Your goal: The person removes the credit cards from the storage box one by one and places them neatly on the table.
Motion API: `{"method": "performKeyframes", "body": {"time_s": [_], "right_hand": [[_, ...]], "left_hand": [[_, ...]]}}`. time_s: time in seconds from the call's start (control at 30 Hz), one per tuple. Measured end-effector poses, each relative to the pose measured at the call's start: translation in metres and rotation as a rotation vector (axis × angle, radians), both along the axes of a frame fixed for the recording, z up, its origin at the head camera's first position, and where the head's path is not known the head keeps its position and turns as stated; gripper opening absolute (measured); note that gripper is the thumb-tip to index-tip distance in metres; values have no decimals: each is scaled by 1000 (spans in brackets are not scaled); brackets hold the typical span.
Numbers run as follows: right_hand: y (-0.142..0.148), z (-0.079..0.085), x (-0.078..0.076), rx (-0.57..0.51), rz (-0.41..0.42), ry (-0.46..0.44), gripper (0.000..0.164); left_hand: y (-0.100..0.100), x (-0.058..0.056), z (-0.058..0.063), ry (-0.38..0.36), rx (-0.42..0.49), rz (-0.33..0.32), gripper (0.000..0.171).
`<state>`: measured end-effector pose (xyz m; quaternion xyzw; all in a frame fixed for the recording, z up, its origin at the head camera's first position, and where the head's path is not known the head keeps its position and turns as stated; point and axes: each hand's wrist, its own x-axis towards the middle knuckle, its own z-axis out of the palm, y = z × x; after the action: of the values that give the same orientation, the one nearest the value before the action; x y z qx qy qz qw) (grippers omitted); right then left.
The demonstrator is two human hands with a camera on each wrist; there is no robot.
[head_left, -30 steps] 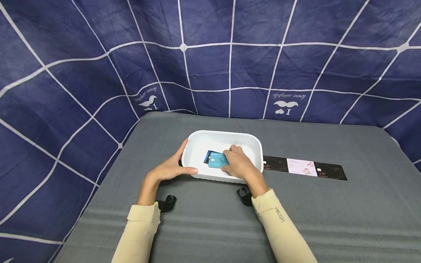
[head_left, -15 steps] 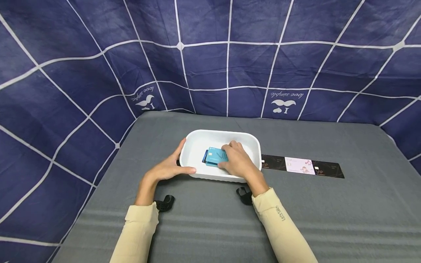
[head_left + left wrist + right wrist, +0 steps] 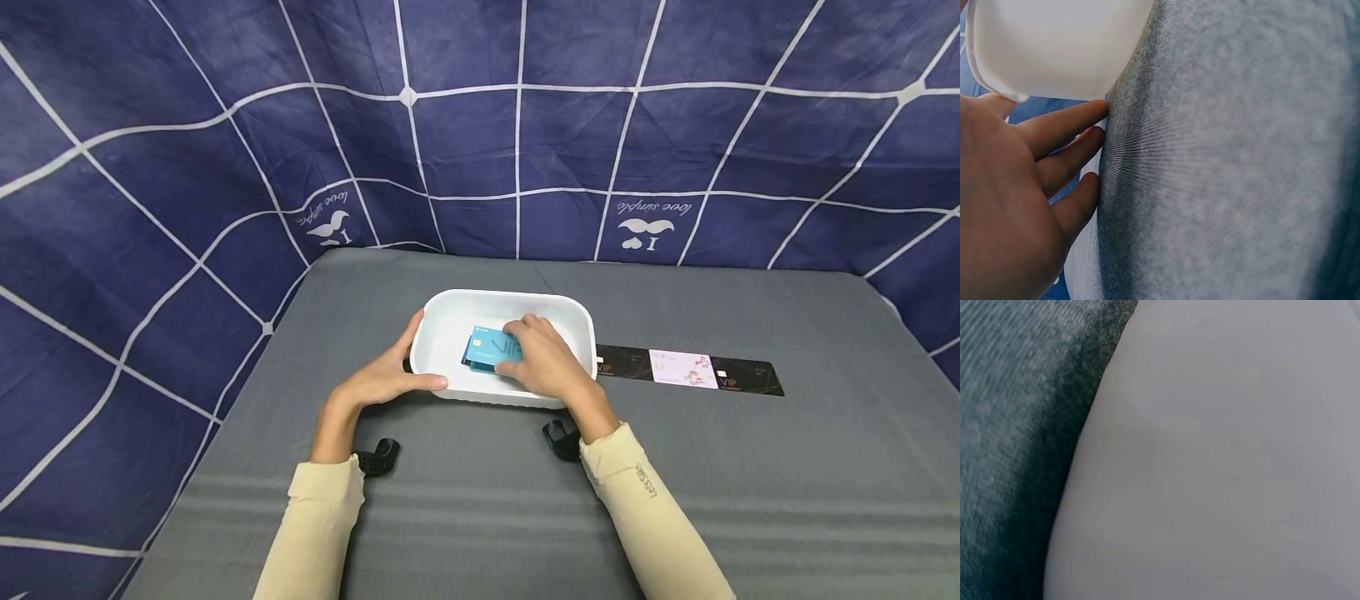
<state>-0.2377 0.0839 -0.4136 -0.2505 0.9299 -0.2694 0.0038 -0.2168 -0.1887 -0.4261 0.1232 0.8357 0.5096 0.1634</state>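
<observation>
In the head view a white plastic box stands on the grey surface. My left hand is spread against its left end, thumb on the near rim. Its fingers, fairly straight, reach down the outside of the box in the left wrist view. Inside the box my right hand pinches a light-blue VIP card between thumb and fingers. Below that card show the edges of a teal card and a dark-blue card. The right wrist view shows only the box wall and cloth, with the hand hidden.
Right of the box lie black VIP cards and a pink card in a row on the grey cloth. A dark-blue curtain with white lines hangs behind and to the left.
My right hand has shifted the light-blue card slightly away from me, uncovering a teal card's edge beneath it. The left hand stays at the box, and the head view has shifted slightly.
</observation>
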Motion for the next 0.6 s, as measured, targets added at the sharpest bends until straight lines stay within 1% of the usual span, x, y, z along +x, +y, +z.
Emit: {"method": "performKeyframes", "body": {"time_s": [0.37,0.6], "right_hand": [[2,1,0,-4,0,6,54],[10,10,2,-13,17,35,53]], "left_hand": [[1,-1,0,0,-4,-2,117],[1,-1,-1,1,10,-5,118]]}}
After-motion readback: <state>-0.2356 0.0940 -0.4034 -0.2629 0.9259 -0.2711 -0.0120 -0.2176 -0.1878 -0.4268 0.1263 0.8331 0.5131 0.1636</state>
